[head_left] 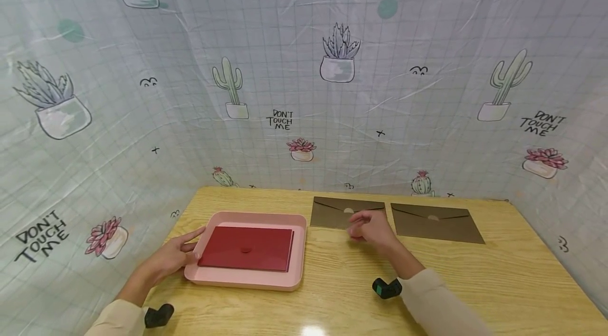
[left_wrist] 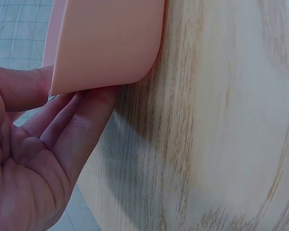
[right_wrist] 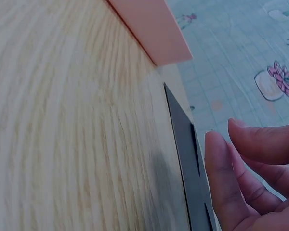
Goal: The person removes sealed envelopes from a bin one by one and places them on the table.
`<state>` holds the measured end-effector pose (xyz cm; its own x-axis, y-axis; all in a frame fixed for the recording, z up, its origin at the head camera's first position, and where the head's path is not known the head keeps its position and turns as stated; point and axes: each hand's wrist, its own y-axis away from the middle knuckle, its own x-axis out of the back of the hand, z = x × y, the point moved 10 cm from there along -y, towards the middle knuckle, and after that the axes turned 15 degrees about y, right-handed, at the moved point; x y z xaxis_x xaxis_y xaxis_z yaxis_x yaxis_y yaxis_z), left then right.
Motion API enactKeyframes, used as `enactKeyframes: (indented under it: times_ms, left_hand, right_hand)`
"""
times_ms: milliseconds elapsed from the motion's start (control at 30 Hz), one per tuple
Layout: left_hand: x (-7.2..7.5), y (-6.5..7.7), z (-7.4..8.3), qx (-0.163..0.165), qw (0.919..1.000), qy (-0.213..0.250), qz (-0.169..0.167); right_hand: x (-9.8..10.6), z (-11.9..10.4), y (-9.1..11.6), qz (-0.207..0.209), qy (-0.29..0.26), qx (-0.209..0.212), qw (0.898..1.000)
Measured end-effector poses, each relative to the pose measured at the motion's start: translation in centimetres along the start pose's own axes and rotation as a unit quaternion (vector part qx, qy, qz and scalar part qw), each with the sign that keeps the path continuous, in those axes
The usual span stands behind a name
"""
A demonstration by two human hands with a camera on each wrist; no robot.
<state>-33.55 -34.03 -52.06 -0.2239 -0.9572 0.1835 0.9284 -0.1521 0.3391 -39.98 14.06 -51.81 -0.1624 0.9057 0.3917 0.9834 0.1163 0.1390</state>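
Note:
A pink tray (head_left: pixel 242 279) lies left of centre on the wooden table, with red envelopes (head_left: pixel 244 249) stacked inside. My left hand (head_left: pixel 168 259) grips the tray's left side. In the left wrist view the thumb is at the rim of the pink tray (left_wrist: pixel 111 43) and the fingers of my left hand (left_wrist: pixel 33 159) lie against its outer wall. Over the near part of a brown envelope (head_left: pixel 328 214) hovers my right hand (head_left: pixel 372 230), loosely curled and holding nothing. The right wrist view shows thumb and forefinger apart, above the brown envelope (right_wrist: pixel 185 144). Part of that envelope is hidden.
A second brown envelope (head_left: pixel 434 222) lies to the right of the first, a narrow gap between them. Behind the table (head_left: pixel 342 294) and at both sides hangs a cactus-print curtain (head_left: pixel 304 88). Each wrist carries a black device (head_left: pixel 387 288).

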Motion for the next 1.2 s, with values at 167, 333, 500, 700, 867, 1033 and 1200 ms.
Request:
enactKeyframes:
  times_ms: [167,333,500,700,867,1033,1200]
  left_hand:
    - [0.0,0.1,0.1,0.001,1.0000,0.000,-0.001]
    - [0.0,0.0,0.0,0.001,1.0000,0.001,-0.001]
    - [0.0,-0.1,0.0,-0.001,1.0000,0.000,-0.002]
    - [0.0,0.0,0.0,0.001,1.0000,0.000,0.000]
    - [0.1,0.1,0.0,0.004,1.0000,-0.004,0.005]
    - [0.1,0.0,0.0,0.006,1.0000,-0.003,0.007]
    - [0.0,0.1,0.0,0.002,1.0000,-0.002,0.005]
  right_hand:
    - [-1.5,-0.8,0.7,-0.018,-0.014,0.015,1.000]
    - [-3.3,-1.7,1.3,-0.046,-0.026,0.034,0.998]
    - [-4.7,-2.6,1.9,-0.056,-0.035,0.036,0.997]
    - [-6.2,-3.5,2.4,-0.060,-0.037,0.032,0.997]
    - [-7.6,-4.4,2.7,-0.072,-0.046,0.034,0.996]
    - [-9.1,-5.1,2.8,-0.084,-0.061,0.029,0.994]
    - [-10.4,-5.8,2.8,-0.100,-0.077,0.031,0.992]
